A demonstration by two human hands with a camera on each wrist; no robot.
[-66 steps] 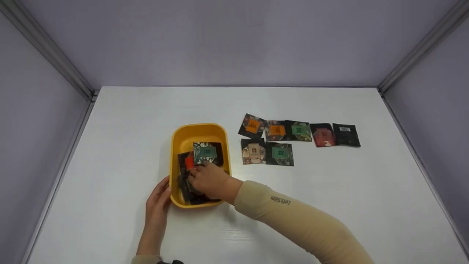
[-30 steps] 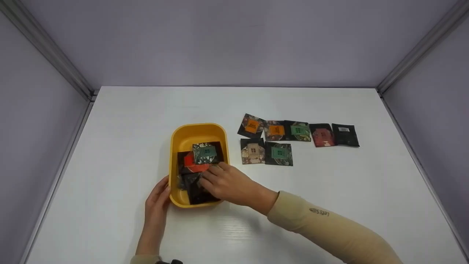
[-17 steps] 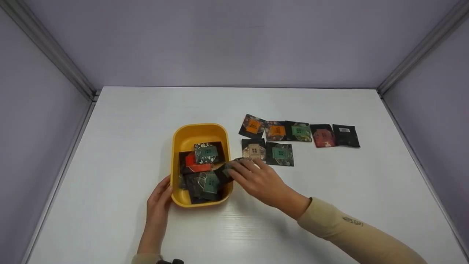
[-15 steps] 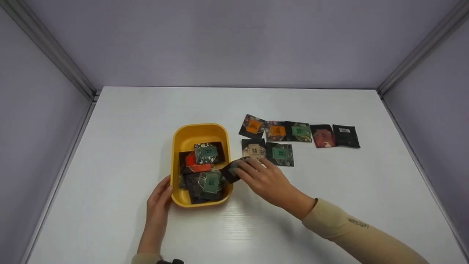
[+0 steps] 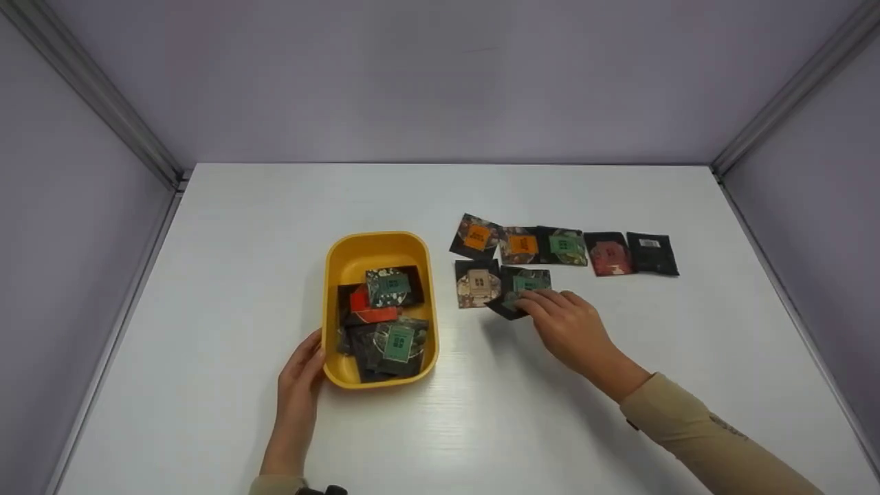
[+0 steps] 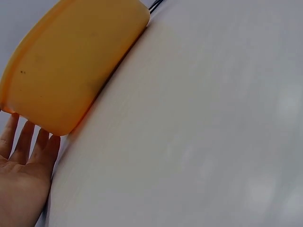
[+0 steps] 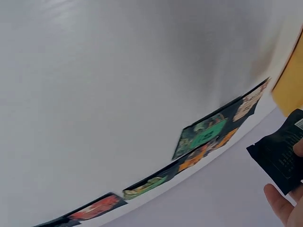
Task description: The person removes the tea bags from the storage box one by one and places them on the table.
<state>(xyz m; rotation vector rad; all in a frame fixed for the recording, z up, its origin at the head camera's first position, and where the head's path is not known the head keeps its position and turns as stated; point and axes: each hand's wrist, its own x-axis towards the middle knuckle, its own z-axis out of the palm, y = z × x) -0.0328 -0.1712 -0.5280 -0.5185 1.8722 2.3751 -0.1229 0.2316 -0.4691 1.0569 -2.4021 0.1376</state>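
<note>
A dark square sachet (image 5: 506, 307) is pinched between the thumb and fingers of my right hand (image 5: 565, 332). It overlaps the green-labelled sachet (image 5: 531, 278) in the head view. From the right wrist, the held sachet (image 7: 276, 150) shows a black back with a white barcode corner. My left hand (image 5: 300, 375) rests against the near left side of a yellow plastic bin (image 5: 354, 256). The left wrist view has its fairly straight fingertips touching the bin's outer wall (image 6: 71, 66). Inside the bin lie several more sachets, with a green-labelled one (image 5: 399, 345) on top at the near end.
On the white table (image 5: 227, 289), an orange-labelled sachet (image 5: 476, 236), another orange one (image 5: 522, 245), a green one (image 5: 565, 246), a red one (image 5: 610, 253) and a black back-up one (image 5: 653, 253) form the far row. A beige-labelled sachet (image 5: 478, 283) lies nearer.
My right hand has drawn a sachet out of the bin and carried it rightward, to over the nearer row. The left hand has stayed at the bin's side.
</note>
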